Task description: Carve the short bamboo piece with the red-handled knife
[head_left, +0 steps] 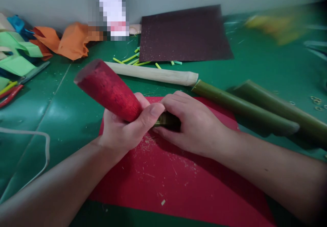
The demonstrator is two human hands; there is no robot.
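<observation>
Cone [107, 89]: red, rough, raised aslant over the red sheet [178, 182], wide end up-left, narrow end meeting a dark stub [167, 119].
Table [63, 111]: green, littered with shavings.
Sheet: lies under both hands, likely there to catch the shavings.
Bamboo [242, 106]: 2 green lengths lying at right, apart from the hands.
Left hand [125, 128]: fingers wrapped round the cone's narrow end, thumb pressed across, seemingly to steady it.
Right hand [191, 125]: fingers together, curled over the stub, hiding the joint.
</observation>
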